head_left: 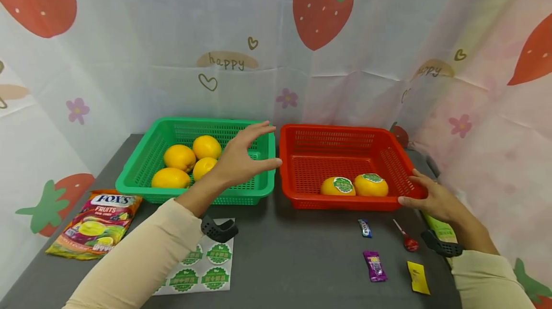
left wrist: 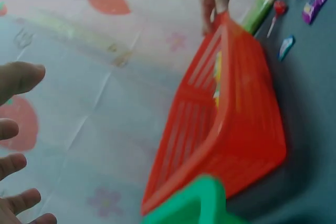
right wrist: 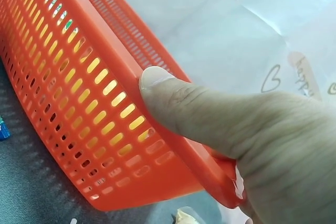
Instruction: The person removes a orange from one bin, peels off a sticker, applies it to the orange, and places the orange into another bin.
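My right hand (head_left: 435, 199) grips the front right corner of the red basket (head_left: 332, 165). In the right wrist view its thumb (right wrist: 173, 95) presses over the basket's rim. Inside this basket lie two oranges (head_left: 371, 185) with green and white stickers, against the front wall. My left hand (head_left: 239, 158) hovers over the right part of the green basket (head_left: 142, 167), thumb and fingers spread, fingertips near the red basket's left rim. It holds nothing. Several oranges (head_left: 178, 157) without visible stickers sit in the green basket, one partly hidden by the left hand.
A sheet of round green stickers (head_left: 215, 278) lies under the left forearm, beside a FOX'S candy bag (head_left: 95, 225). At the front right are a blue candy (head_left: 364, 228), a purple candy (head_left: 375, 266), a yellow packet (head_left: 418, 277) and a red lollipop (head_left: 410, 244). A strawberry-print curtain (head_left: 241, 21) hangs behind.
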Motion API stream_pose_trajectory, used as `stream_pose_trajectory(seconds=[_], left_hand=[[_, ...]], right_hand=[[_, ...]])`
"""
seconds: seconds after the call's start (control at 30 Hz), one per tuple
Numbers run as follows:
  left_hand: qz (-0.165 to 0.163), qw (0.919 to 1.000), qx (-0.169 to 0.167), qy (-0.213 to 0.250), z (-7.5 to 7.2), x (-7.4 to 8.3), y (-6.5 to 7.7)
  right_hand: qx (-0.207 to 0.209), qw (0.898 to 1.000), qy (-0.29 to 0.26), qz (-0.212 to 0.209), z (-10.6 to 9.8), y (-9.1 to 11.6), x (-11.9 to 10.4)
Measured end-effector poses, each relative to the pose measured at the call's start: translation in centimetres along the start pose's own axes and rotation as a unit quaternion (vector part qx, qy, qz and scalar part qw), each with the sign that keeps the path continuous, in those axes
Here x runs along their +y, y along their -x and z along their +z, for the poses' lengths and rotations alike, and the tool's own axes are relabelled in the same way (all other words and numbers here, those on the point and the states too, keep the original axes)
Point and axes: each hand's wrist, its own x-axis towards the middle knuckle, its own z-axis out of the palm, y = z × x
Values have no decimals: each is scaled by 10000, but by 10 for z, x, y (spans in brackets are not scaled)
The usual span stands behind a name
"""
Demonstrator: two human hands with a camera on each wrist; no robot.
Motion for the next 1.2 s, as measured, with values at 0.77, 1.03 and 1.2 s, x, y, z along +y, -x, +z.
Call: stream_pose_trajectory(seconds=[0.77,1.03,1.2], left_hand=[[-622,9823,1767,-68,-113,-97,122],[-1164,9743,1922,-143,-130,-128,144],[-1373,9742,1778,-191,-136,-148,156]], right_hand=[[-81,9999,-106,-70,-2,1,-1],[-134,9999,-82,58,-3,1,-3],[-165,9998,-33,92,-4,0,-4]])
